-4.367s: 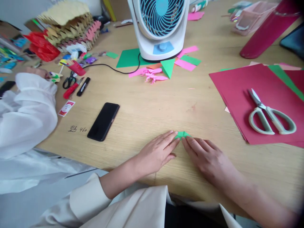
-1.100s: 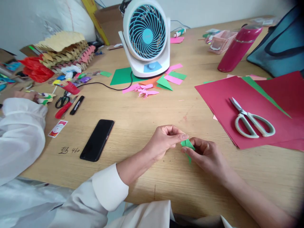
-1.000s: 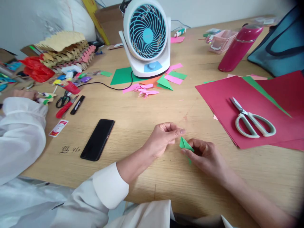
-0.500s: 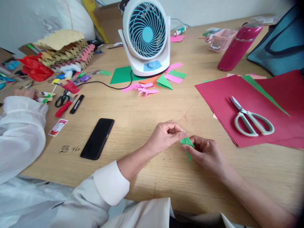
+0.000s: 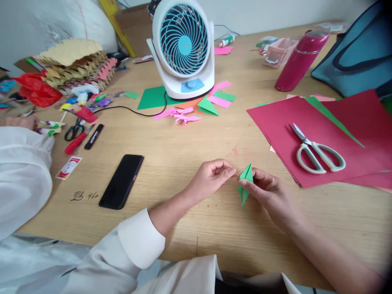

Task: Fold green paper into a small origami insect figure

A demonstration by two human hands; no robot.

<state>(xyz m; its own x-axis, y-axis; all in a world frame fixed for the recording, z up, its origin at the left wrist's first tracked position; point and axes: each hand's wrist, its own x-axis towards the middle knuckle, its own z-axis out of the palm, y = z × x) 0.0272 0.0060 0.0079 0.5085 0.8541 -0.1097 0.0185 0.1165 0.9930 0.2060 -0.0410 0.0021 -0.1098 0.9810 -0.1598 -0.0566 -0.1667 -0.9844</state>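
Over the bench (image 5: 174,147), toward its near edge, the right hand (image 5: 272,188) is gripping the green folded paper (image 5: 246,179), its long axis pointing at the far edge; the left hand (image 5: 210,177), fingers pinched together, is hovering just left.

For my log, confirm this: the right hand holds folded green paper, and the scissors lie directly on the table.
One thing is wrong: the scissors lie on red paper, as the head view shows. The right hand does hold folded green paper.
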